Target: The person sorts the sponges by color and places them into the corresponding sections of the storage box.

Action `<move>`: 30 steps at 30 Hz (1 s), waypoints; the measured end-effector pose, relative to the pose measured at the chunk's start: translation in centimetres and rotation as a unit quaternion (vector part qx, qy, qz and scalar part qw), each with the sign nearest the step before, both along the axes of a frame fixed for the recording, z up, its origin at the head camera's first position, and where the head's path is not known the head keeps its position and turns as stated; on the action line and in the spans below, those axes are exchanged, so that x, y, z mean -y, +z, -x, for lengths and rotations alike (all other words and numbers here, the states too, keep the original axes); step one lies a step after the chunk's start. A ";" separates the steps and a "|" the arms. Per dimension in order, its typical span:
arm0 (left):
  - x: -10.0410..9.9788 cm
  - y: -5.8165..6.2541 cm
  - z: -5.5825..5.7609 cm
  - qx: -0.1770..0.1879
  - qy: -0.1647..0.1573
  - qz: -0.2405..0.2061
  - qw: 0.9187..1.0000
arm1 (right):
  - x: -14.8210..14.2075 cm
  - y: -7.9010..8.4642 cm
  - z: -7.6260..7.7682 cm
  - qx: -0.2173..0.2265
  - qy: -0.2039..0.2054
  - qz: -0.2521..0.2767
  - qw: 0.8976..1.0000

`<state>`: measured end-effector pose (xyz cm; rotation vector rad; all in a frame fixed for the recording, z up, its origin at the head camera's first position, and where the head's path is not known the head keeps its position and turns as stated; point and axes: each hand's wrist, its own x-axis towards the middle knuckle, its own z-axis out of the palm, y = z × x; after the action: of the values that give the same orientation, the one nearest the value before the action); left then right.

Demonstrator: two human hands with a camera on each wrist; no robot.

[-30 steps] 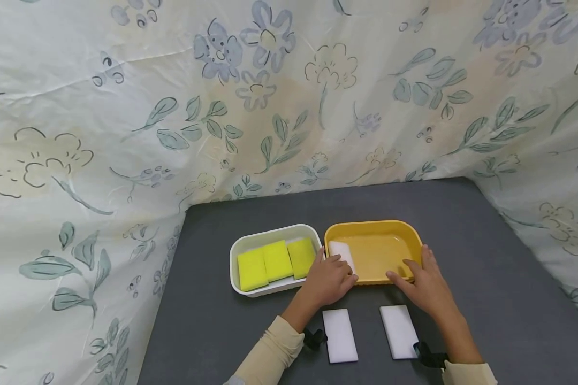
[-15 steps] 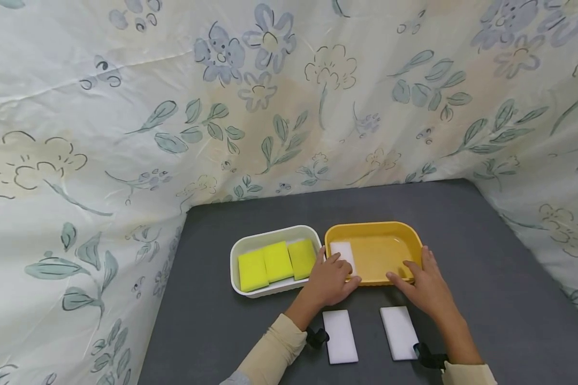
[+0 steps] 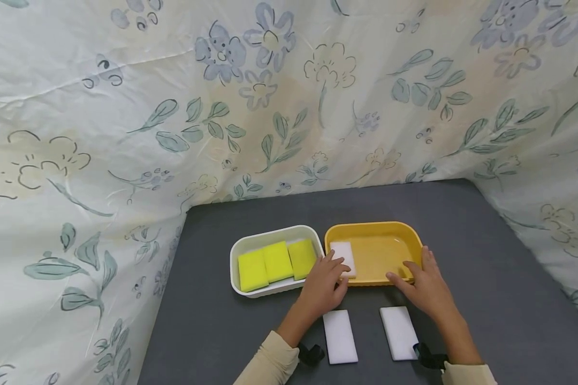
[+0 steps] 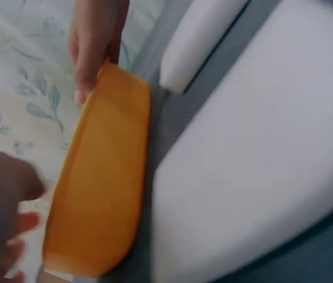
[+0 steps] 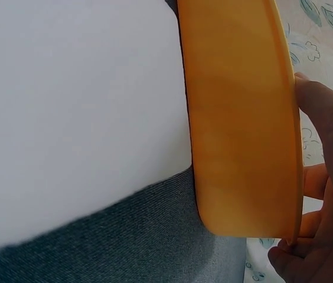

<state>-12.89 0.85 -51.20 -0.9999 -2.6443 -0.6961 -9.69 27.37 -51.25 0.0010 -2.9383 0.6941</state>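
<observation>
My left hand [image 3: 321, 286] is over the front left corner of the yellow tray [image 3: 380, 256], fingers loosely spread above a white sponge block [image 3: 343, 254] that lies flat inside at the tray's left end. In the left wrist view that hand [image 4: 4, 200] looks blurred and stands apart from the tray's wall. With my right hand [image 3: 428, 289] I hold the tray's front right corner. The right wrist view shows the thumb [image 5: 320, 100] on the rim and fingers around the corner. Two more white sponge blocks, left [image 3: 340, 337] and right [image 3: 398, 332], lie in front of the tray.
A white tray [image 3: 236, 270] stands left of the yellow one, close against it. Three yellow sponges [image 3: 278, 261] lie side by side in it. The dark grey table [image 3: 202, 331] reaches back to a flowered cloth [image 3: 289, 107], which also hangs along both sides.
My left hand has drawn back slightly toward me from the white sponge block in the yellow tray, which now lies flat and more uncovered. The right hand stays at the tray's corner.
</observation>
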 end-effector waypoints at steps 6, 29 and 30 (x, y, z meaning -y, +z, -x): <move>1.4 -0.8 -2.8 -0.048 -0.025 -0.179 0.982 | 0.1 -0.2 0.0 0.000 0.000 0.005 1.000; 3.6 -5.7 -9.4 0.095 -0.102 0.054 0.989 | 0.1 0.0 0.0 0.009 0.001 0.000 1.000; 3.6 -5.7 -9.4 0.097 -0.095 0.044 0.990 | 0.1 0.0 0.0 0.008 0.001 0.000 1.000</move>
<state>-3.53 -2.80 -56.95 -1.2836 -2.7915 -0.7573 -9.66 27.30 -51.23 -0.0021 -2.9545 0.6971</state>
